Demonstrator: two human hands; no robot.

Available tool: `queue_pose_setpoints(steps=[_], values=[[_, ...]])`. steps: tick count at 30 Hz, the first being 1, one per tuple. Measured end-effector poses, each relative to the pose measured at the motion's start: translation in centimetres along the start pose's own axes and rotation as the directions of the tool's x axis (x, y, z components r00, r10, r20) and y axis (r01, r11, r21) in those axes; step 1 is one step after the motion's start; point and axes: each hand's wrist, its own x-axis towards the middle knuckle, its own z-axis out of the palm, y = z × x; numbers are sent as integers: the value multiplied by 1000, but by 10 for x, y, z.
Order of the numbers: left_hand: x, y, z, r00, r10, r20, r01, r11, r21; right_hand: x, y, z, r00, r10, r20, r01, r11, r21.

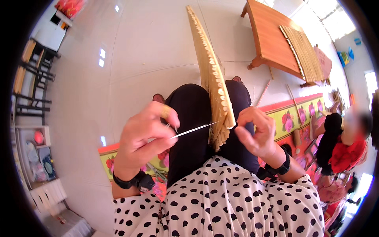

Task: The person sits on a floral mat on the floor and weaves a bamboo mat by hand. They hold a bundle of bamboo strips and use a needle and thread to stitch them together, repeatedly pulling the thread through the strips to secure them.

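Between my knees stands a tan mat of reed or straw stalks [218,93], its pale round cut ends showing in a line along the edge. My left hand [148,128] is closed in a pinch on a thin, straight, pale strand [193,130] that points right to the mat's near part; whether it is a needle or taut thread I cannot tell. A short loose bit shows between those fingers. Beside the mat's near corner, my right hand [258,130] has its thumb and forefinger apart, the other fingers curled. Something small and dark sits at its fingertip.
Ahead right, a wooden table [268,33] carries another stalk mat [302,51]. A flowered rug [284,118] lies under me, with loose sticks [263,93] near its edge. Another person [345,146] sits at right. Black-framed stools [33,79] and a shelf unit [37,158] stand left.
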Motion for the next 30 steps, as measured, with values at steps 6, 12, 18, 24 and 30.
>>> queue_pose_setpoints(steps=[6, 12, 18, 24, 30], values=[[-4, 13, -12, 992, 126, -22, -82, 494, -866, 6, -10, 29, 986, -103, -130, 77, 979, -190], [-26, 31, -64, 984, -112, -141, -67, 501, -863, 8, -8, 51, 966, -129, -222, 91, 981, -172], [-32, 25, -80, 935, -335, -119, 161, 698, -697, 9, -9, 61, 905, -161, -394, 137, 987, -89], [-33, 29, -91, 902, -414, -120, 261, 748, -611, 9, 1, 63, 848, -351, -398, 316, 936, -154], [-39, 24, -87, 884, -447, -138, 276, 737, -617, 11, 4, 57, 839, -383, -386, 341, 923, -176]])
